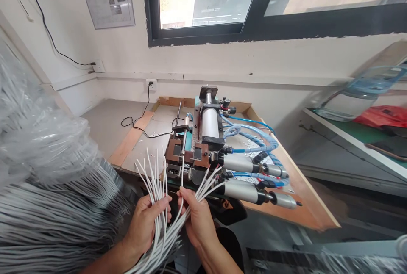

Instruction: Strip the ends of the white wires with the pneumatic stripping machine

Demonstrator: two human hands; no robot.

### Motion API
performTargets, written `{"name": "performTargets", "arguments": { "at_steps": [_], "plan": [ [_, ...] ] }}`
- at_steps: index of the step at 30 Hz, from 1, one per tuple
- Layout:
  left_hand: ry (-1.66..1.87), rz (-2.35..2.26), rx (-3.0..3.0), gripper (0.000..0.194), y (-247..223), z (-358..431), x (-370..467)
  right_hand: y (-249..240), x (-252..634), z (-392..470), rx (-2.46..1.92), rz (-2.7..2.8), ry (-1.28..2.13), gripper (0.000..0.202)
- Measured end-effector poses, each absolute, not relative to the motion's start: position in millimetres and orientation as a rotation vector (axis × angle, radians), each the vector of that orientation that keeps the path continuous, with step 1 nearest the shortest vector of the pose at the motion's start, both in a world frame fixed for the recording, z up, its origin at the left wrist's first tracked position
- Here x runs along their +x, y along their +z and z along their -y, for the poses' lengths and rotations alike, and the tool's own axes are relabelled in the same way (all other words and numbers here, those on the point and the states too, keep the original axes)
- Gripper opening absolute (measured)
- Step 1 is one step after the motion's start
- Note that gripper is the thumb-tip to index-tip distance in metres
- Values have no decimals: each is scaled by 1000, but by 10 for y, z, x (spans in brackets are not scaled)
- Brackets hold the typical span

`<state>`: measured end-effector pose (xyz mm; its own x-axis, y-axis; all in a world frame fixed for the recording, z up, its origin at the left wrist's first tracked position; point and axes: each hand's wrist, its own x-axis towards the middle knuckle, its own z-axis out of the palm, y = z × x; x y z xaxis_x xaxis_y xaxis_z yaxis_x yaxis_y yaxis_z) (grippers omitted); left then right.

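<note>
My left hand is closed around a bunch of thin white cables whose ends fan upward. My right hand pinches a single white cable between thumb and fingertips, its tip up at the brown jaws of a pneumatic wire-stripping machine. Whether the tip sits inside the jaws is too small to tell. Several more cables, some with reddish tips, lean out to the right from the same hand. Below, both bundles run together into one loose sheaf.
A large heap of grey cables under clear plastic wrap fills the left side. Air cylinders and blue hoses stick out to the machine's right. A shelf at the right holds a big water bottle. Cut scraps litter the bench.
</note>
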<state>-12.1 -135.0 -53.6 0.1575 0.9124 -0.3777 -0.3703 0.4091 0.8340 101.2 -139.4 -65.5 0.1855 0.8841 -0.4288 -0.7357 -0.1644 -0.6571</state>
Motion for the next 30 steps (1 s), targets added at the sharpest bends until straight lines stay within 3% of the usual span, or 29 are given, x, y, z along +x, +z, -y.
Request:
{"name": "performTargets", "arguments": {
  "at_steps": [12,30],
  "plan": [
    [924,-955,773,18,-601,1385,-156,-627,1008,1338,-814,315,1580,26],
    [909,-1044,828,22,-649,1386,-163,-672,1044,1427,-1002,322,1328,22]
  ]
}}
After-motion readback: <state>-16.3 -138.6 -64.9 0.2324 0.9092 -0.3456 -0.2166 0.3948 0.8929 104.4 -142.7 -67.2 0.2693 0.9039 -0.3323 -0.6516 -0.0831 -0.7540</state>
